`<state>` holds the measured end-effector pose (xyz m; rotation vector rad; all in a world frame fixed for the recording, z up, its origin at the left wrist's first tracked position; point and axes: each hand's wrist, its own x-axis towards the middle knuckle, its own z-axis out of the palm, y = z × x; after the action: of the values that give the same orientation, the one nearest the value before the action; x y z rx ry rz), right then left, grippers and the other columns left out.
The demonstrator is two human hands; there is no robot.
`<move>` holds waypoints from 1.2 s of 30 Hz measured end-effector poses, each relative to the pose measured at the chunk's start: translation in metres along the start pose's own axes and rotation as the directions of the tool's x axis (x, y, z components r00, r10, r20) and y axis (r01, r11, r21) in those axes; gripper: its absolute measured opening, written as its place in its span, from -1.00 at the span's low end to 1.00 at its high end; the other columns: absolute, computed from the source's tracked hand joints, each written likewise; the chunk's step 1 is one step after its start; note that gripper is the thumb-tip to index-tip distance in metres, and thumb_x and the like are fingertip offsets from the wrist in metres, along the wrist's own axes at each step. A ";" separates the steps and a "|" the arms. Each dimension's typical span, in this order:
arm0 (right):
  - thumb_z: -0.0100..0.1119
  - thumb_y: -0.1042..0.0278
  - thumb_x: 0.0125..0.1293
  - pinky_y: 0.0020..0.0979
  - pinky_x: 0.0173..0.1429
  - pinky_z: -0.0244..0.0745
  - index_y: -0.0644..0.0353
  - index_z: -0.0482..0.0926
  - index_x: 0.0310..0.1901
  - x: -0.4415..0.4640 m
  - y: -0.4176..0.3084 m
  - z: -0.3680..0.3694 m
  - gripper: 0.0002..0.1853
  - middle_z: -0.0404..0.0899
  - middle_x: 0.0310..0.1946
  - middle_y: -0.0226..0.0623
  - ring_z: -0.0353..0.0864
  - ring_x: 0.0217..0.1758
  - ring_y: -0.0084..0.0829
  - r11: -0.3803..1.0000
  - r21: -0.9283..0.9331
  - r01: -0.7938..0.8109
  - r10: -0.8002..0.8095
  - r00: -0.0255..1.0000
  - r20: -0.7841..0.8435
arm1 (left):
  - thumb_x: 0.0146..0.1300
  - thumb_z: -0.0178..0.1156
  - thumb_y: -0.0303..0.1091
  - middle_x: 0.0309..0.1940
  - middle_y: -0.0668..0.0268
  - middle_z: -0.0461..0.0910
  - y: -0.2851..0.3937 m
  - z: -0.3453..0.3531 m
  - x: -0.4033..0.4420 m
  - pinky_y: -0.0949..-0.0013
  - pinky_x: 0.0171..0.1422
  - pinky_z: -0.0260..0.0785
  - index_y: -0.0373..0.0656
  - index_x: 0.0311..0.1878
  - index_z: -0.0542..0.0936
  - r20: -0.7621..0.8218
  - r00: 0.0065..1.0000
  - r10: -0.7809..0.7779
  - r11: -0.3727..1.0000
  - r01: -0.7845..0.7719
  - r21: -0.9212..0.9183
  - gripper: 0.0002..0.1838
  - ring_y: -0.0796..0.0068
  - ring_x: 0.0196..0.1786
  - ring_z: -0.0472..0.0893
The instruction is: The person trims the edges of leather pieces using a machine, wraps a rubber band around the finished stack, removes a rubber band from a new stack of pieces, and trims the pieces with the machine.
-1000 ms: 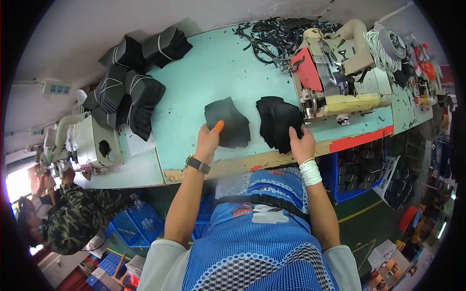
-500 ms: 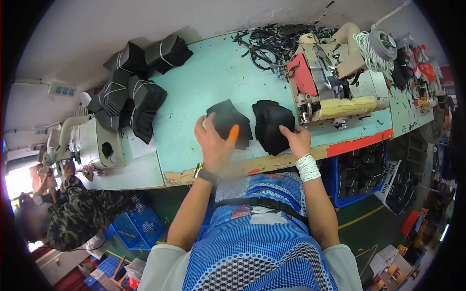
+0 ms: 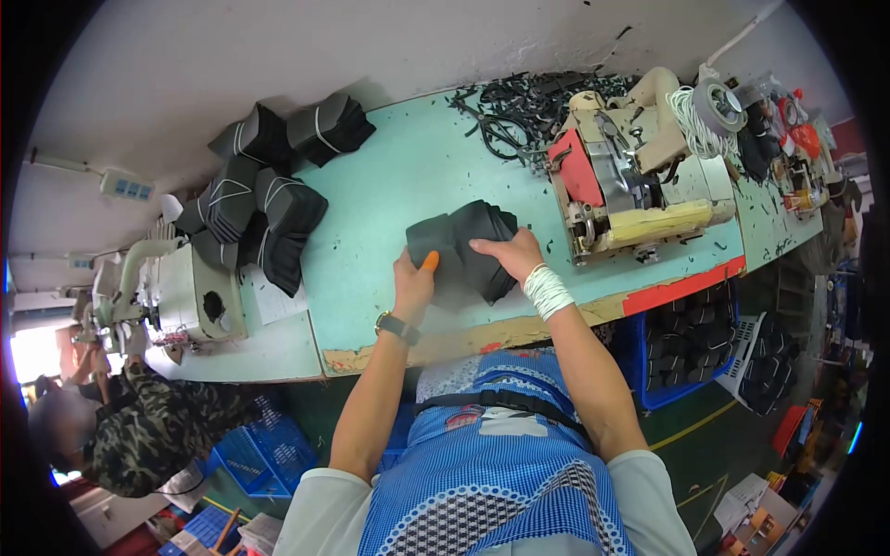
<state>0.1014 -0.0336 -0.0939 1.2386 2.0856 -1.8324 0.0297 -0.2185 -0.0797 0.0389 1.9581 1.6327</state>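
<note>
Two stacks of thin black cut pieces are side by side at the front of the pale green table, edges meeting. My left hand [image 3: 413,285], with an orange cover on its thumb, is closed on the left stack [image 3: 432,243] at its outer edge. The right stack [image 3: 475,243] is gripped by my right hand [image 3: 515,256], thumb on top and fingers behind the far side. Its pieces fan slightly at the upper right. White cord [image 3: 547,291] is wound around my right wrist.
A sewing machine [image 3: 640,185] stands at the right, with black scraps [image 3: 538,93] and scissors [image 3: 501,137] behind. Tied black bundles [image 3: 230,199] are piled at the left. A blue crate [image 3: 681,394] of bundles sits below right. A person in camouflage [image 3: 148,422] works at far left.
The two stacks, apart before, have come together. My left hand has closed on the left stack, and my right hand has moved left with the right one.
</note>
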 end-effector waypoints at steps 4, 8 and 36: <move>0.44 0.14 -0.03 -0.27 0.07 0.52 0.40 0.31 0.21 -0.038 -0.018 -0.014 -0.19 0.59 -0.06 0.05 0.65 -0.05 -0.10 0.914 -0.353 0.199 -0.242 0.967 -0.082 | 0.32 0.13 -0.39 -0.13 0.25 0.61 0.008 -0.011 -0.004 0.42 0.03 0.39 -0.37 0.07 0.48 0.057 0.993 -0.103 0.989 0.108 -0.104 -0.68 0.54 -0.12 0.54; 0.43 0.23 -0.07 -0.08 0.04 0.46 0.39 0.29 0.19 -0.096 -0.011 -0.039 -0.20 0.52 -0.07 0.12 0.54 -0.03 0.06 0.566 -0.809 0.161 -0.354 0.933 -0.061 | 0.16 0.34 -0.09 0.17 -0.14 0.34 -0.043 -0.025 0.007 0.21 0.24 0.30 -0.50 0.21 0.34 0.048 0.998 -0.044 0.921 0.022 0.388 -0.25 0.13 0.20 0.40; 0.23 -0.34 0.12 -0.17 0.44 0.17 0.07 0.04 0.44 -0.135 -0.002 -0.153 0.00 0.21 0.37 -0.30 0.24 0.40 -0.33 0.660 0.555 -0.507 -0.295 0.504 0.812 | -0.08 0.42 0.05 0.16 -0.17 0.47 0.108 0.123 -0.089 -0.01 0.35 0.24 -0.22 0.08 0.62 0.603 0.693 0.394 0.919 -0.299 -0.256 -0.31 -0.09 0.21 0.50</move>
<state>0.2542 0.0318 0.0245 0.2256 0.6163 -2.5470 0.1220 -0.1159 0.0451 0.8634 1.3350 1.6731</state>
